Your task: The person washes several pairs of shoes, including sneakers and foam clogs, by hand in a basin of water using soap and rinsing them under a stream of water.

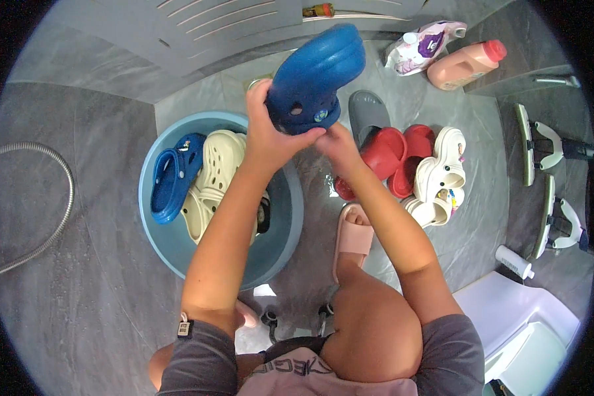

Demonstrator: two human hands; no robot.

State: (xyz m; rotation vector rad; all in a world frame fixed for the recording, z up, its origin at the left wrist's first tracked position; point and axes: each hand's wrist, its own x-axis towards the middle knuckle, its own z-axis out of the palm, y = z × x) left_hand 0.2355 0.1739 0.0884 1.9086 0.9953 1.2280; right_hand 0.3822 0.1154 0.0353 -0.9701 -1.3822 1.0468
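Note:
A wet-looking blue clog [303, 79] is raised over the gap between the basin and the shoes on the floor, its toe upward. My left hand [270, 135] is closed round its left side, thumb along the lower end. At that lower end, my right hand [340, 150] has its fingers curled against the clog; their tips are hidden. Under my left forearm stands a round blue-grey basin [276, 245]. In it lie another blue clog [190, 155] and cream clogs [221, 158] with holes, partly covered by my arm, beside a small black item.
Right of my hands are red slippers [384, 153], white clogs [441, 165] and a grey slipper [368, 111]. A white pouch [412, 56] and a pink bottle [462, 67] lie at the back. A metal hose [66, 178] hangs left. My foot wears a pink slide [355, 244].

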